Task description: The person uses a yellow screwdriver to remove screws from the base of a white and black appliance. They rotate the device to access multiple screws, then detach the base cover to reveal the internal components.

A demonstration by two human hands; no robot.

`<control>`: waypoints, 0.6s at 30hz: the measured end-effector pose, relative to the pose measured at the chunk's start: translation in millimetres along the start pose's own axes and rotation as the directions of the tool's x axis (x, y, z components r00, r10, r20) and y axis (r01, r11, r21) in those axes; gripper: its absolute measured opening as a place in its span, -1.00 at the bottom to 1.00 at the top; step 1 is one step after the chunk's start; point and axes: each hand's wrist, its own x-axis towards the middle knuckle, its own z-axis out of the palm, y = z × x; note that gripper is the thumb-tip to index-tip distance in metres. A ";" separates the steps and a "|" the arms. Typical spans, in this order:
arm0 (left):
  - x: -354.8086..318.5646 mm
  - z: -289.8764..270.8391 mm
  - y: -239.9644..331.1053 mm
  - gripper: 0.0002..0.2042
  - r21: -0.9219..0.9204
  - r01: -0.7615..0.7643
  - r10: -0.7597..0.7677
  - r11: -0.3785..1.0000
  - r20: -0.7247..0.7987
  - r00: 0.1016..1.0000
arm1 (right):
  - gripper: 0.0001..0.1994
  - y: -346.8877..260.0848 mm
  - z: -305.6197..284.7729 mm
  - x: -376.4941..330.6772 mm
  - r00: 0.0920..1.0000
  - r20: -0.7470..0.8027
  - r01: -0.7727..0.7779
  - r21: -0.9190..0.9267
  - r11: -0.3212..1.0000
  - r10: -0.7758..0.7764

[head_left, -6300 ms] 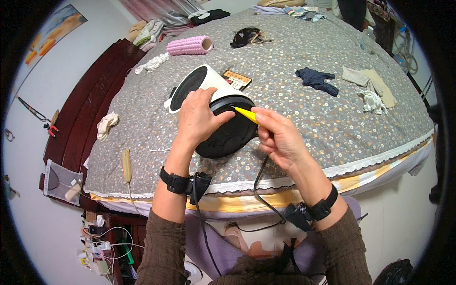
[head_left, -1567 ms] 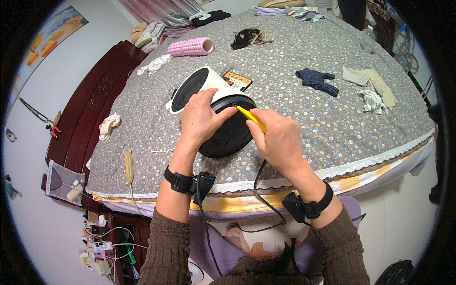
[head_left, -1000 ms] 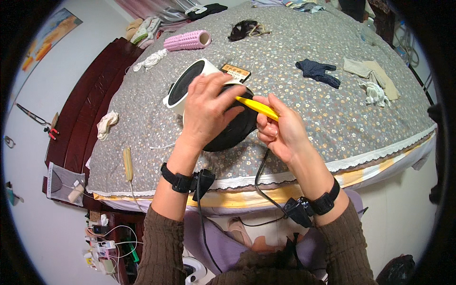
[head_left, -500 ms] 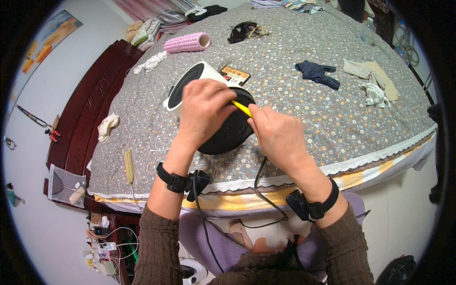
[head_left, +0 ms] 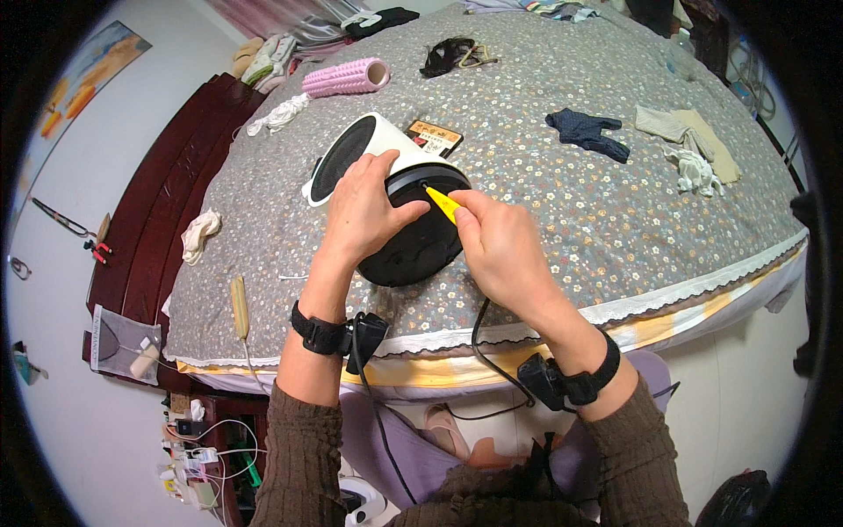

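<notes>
A white, roughly cylindrical device lies on its side on the bed, with a dark panel at its far-left end. Its round black end faces toward me. My left hand braces the device, fingers on the white body and thumb over the black rim. Between the fingers and thumb of my right hand is a yellow tapered tool. The tool's dark tip meets the black end close to its upper edge, near my left thumb. Exactly what the tip touches is too small to tell.
A small picture-printed box lies behind the device. Around it are a pink foam roller, dark blue baby clothing, cream garments and a yellowish handle with a cord. Black cables hang from both wrist straps.
My left hand has drawn back from the tool's tip and spread over the device, uncovering the black rim. The yellow tool, still in my right hand, now shows more of its length.
</notes>
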 end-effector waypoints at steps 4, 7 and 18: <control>-2.3 1.2 0.5 -0.25 0.018 -0.015 0.016 1.000 -0.017 1.000 | -0.65 -5.1 3.9 0.9 0.943 0.188 -0.330 0.639 0.694 0.276; -2.5 2.7 1.9 -0.26 0.030 -0.014 0.014 0.999 -0.018 1.000 | -0.63 -11.1 -2.3 -3.4 0.739 0.574 -0.578 0.809 -0.105 0.353; -4.7 7.6 5.8 -0.29 0.036 -0.011 0.013 0.999 -0.046 0.999 | -0.82 -2.4 4.8 -1.1 0.685 0.708 -0.656 0.702 -0.276 0.171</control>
